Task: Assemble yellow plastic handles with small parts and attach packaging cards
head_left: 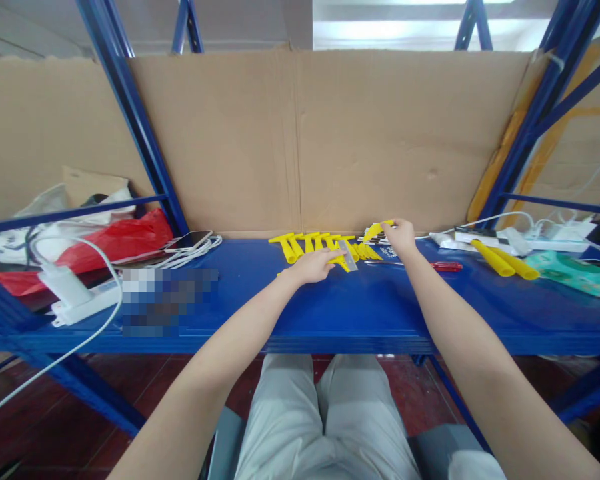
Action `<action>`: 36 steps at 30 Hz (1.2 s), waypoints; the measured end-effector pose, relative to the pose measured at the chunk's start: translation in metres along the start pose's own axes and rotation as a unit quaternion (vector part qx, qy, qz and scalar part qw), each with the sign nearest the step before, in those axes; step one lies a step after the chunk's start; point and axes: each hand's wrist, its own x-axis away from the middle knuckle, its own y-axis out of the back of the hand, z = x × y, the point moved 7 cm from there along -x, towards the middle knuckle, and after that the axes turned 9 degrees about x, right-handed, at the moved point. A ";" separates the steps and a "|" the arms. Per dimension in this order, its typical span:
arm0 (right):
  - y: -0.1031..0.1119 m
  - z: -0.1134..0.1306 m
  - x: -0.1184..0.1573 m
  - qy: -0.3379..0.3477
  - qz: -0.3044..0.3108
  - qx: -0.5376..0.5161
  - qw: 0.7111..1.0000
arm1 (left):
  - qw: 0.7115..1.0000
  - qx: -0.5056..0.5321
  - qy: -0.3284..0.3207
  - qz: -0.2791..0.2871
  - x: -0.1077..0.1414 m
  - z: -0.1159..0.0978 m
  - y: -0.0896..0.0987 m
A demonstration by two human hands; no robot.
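Note:
My left hand (314, 265) is closed around a yellow plastic scraper, whose flat metal blade (349, 256) points right, just above the blue shelf top. My right hand (400, 235) pinches a small flat yellow plastic piece (375, 231) over a pile of dark and white strips. Behind the left hand stands a row of yellow T-shaped scraper handles (291, 248). Between both hands, several small yellow pieces (368, 251) lie side by side. A screwdriver with a red handle (446, 267) lies partly hidden below my right forearm.
Two yellow tubular handles (500, 260) lie at the right by a green packet (575, 270) and white cables. To the left are a power strip (93, 300), a coiled white cable (195, 252) and a red bag (115, 243). Cardboard (220, 140) closes off the back.

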 end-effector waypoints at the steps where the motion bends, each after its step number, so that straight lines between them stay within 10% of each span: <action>1: -0.004 -0.001 -0.002 -0.012 0.009 -0.048 0.999 | 1.000 0.001 0.001 0.001 0.000 0.000 0.000; 7: -0.021 0.005 0.005 -0.050 0.093 -0.230 0.967 | 1.000 0.005 0.006 0.001 0.001 -0.002 0.002; 20: -0.046 0.006 0.037 -0.158 0.331 -0.266 0.892 | 1.000 0.003 0.004 0.010 0.001 -0.001 0.001; 36: -0.041 0.047 0.046 -0.052 0.352 -0.292 0.888 | 0.999 0.019 0.048 0.001 -0.001 0.005 0.000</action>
